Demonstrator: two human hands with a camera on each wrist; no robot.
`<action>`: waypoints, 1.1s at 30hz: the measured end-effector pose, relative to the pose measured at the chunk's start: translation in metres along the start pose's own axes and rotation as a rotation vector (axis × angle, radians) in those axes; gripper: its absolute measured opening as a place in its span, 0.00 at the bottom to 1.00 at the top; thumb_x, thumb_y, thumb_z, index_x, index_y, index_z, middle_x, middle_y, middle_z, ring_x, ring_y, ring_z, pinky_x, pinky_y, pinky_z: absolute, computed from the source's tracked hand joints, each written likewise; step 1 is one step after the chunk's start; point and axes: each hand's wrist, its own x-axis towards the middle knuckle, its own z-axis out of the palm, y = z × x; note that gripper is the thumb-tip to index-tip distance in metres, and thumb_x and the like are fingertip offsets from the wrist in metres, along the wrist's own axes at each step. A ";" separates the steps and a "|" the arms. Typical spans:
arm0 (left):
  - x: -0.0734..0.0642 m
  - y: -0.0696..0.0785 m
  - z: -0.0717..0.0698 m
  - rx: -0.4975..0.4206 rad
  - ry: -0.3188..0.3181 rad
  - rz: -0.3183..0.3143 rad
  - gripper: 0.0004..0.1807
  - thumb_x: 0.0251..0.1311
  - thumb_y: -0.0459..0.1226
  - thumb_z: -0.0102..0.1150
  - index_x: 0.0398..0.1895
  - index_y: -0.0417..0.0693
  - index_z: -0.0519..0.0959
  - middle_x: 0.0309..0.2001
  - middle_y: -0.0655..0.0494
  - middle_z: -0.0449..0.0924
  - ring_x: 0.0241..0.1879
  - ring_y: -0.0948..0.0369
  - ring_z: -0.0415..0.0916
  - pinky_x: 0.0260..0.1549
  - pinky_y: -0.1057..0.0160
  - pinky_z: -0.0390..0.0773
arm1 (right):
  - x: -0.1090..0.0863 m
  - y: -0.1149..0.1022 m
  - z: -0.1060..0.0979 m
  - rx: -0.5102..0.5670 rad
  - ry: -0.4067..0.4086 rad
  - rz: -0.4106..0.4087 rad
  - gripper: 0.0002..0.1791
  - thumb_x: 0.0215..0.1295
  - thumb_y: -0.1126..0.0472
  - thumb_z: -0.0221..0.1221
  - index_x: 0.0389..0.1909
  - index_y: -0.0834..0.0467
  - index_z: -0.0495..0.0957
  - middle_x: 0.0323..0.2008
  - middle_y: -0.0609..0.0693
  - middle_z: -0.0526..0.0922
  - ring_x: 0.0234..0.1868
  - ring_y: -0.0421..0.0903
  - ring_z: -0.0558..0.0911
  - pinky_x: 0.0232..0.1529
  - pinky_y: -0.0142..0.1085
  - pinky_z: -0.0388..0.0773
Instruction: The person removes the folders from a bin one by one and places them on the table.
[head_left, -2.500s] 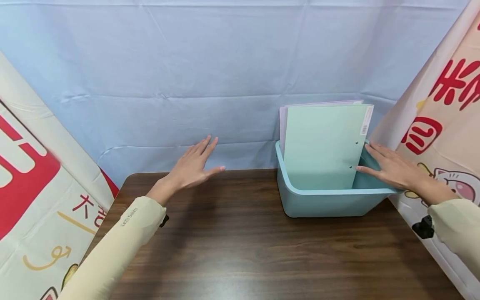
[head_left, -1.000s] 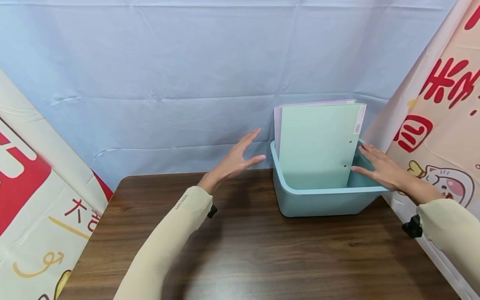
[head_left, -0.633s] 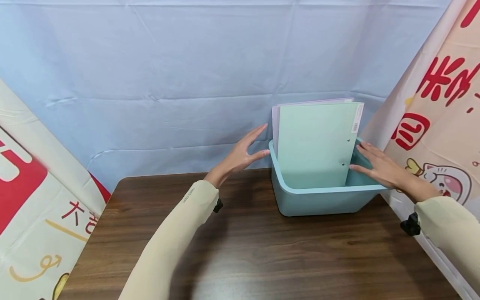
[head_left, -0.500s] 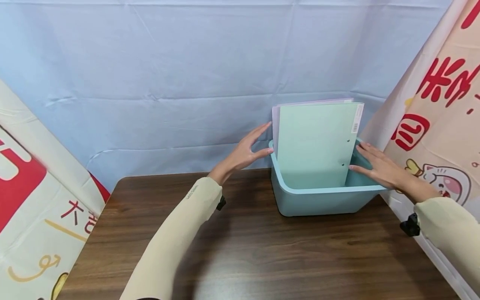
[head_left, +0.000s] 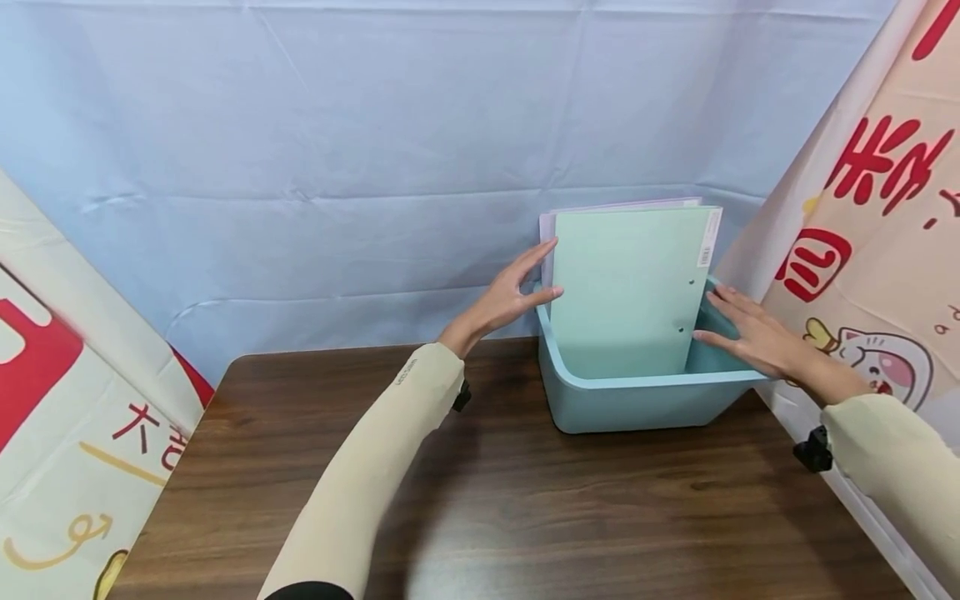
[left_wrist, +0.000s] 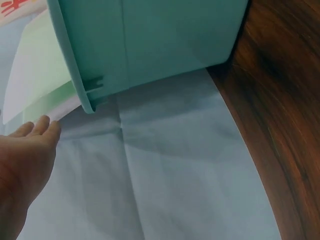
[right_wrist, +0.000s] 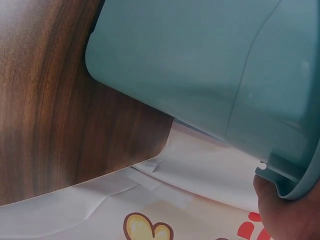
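A light blue plastic bin (head_left: 637, 407) stands at the back right of the table. Upright in it lean a pale green folder (head_left: 630, 287) with a barcode label and, behind that, a purple one (head_left: 547, 227). My left hand (head_left: 498, 302) is at the folders' left edge, above the bin's rim, with thumb and fingers spread; contact is hard to tell. Over the bin's right rim lies my right hand (head_left: 759, 340), fingers extended inside, near the green folder's right edge. The right wrist view shows part of this hand (right_wrist: 292, 215) at the rim.
The brown wooden table (head_left: 600, 517) reaches forward from the bin. A pale blue cloth (head_left: 337, 150) hangs behind it. Printed banners hang on the left (head_left: 45, 467) and right (head_left: 862, 292), the right one close beside the bin.
My left hand has moved right from over the table's back left to the folders' left edge. The right hand has stayed at the bin's right rim. The view has shifted slightly right.
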 end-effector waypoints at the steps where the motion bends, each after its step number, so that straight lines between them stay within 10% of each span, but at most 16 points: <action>1: 0.002 0.000 0.000 -0.012 -0.002 -0.003 0.44 0.73 0.51 0.61 0.87 0.72 0.51 0.86 0.67 0.47 0.83 0.64 0.46 0.80 0.52 0.55 | 0.000 0.000 0.000 0.002 0.000 0.002 0.53 0.77 0.36 0.52 0.84 0.67 0.42 0.83 0.71 0.38 0.82 0.73 0.39 0.70 0.81 0.44; 33: 0.035 -0.002 0.022 -0.253 0.069 -0.135 0.43 0.71 0.47 0.65 0.86 0.64 0.58 0.83 0.52 0.47 0.81 0.55 0.52 0.79 0.55 0.58 | -0.001 0.000 0.000 0.019 0.019 -0.016 0.52 0.77 0.37 0.53 0.85 0.64 0.41 0.83 0.71 0.38 0.82 0.74 0.40 0.70 0.81 0.44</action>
